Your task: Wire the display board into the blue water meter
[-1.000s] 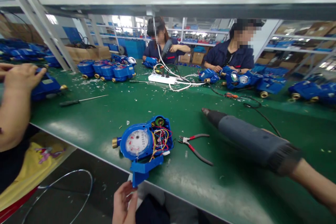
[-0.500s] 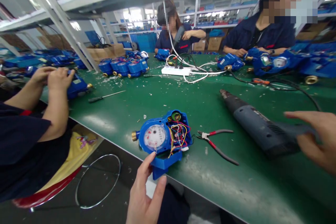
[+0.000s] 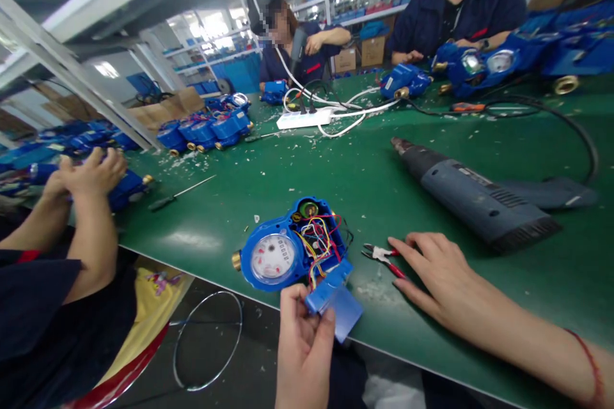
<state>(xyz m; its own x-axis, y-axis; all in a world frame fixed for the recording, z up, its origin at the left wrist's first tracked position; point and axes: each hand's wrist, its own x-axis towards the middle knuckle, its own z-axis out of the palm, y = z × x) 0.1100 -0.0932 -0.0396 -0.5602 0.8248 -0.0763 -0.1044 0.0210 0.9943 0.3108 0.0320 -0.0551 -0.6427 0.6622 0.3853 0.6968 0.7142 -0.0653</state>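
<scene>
A blue water meter (image 3: 271,255) lies face up near the table's front edge, its round dial showing and its side compartment exposing a tangle of red, yellow and white wires (image 3: 315,239). My left hand (image 3: 304,339) pinches a blue plastic cover (image 3: 330,291) between thumb and fingers, at the compartment's near side. Over the red-handled pliers (image 3: 382,254) lies my right hand (image 3: 439,275), fingers stretched and apart, the thumb and index tips beside the two handles. The hand hides most of the handles; the jaws point toward the meter.
A grey heat gun (image 3: 474,201) lies at the right, its cable curving back. Behind are a white power strip (image 3: 304,118), several blue meters (image 3: 206,131) and a screwdriver (image 3: 182,193). A co-worker's hands (image 3: 91,172) work at the left; two people sit opposite.
My right hand has come from the heat gun's handle to the pliers. My left hand has closed on the cover, which has swung rightward. The camera view has shifted.
</scene>
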